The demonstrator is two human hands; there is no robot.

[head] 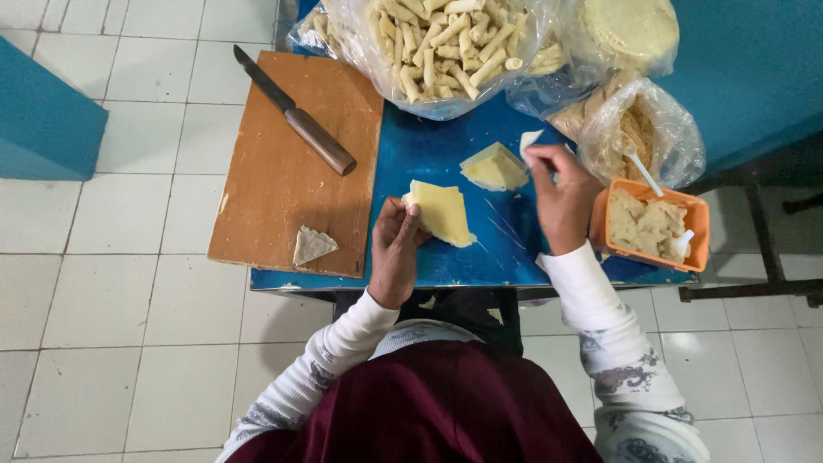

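Observation:
My left hand (396, 249) holds a pale yellow folded dough wrapper (442, 212) by its left edge, just above the blue table (429, 150). My right hand (559, 193) is raised over the table with its fingers pinched on a small white piece (530, 140). A stack of cut wrappers (495, 167) lies on the table just left of that hand. An orange tub of filling (656, 225) with a white spoon (643, 174) stands right of my right hand.
A wooden cutting board (283, 171) lies at the table's left, with a knife (296, 113) and a small dough scrap (312, 245) on it. Clear bags of rolled pieces (446, 47) and round wrappers (630, 30) sit at the far edge. White tiled floor surrounds the table.

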